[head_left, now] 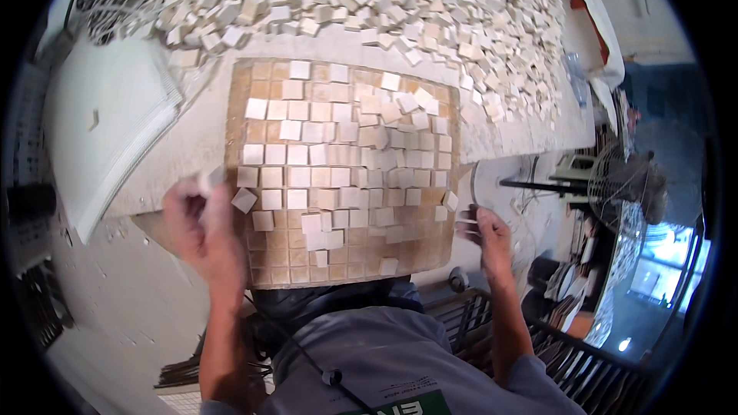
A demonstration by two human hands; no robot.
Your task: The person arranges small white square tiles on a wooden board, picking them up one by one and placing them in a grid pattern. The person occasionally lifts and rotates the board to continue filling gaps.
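While heaped tiles (369, 0) border the board (261, 277), left grip (203, 223) pinches one tile (212, 178), right (493, 240) unclear.

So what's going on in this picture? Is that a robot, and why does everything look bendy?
No robot here: it's a person using two bare hands. There's just one picture, taken by a camera worn on the person's head, looking down. Its very wide lens makes straight edges bend.

In the middle is a tan board marked with little squares. Pale tiles lie on it, some neat, some crooked or overlapping. Behind it, a big pile of more tiles covers the far side of the table. White sheets lie to the left.

The left hand holds up a tile, a bit blurry. The right hand is by the board's right edge; I can't tell if it holds anything.
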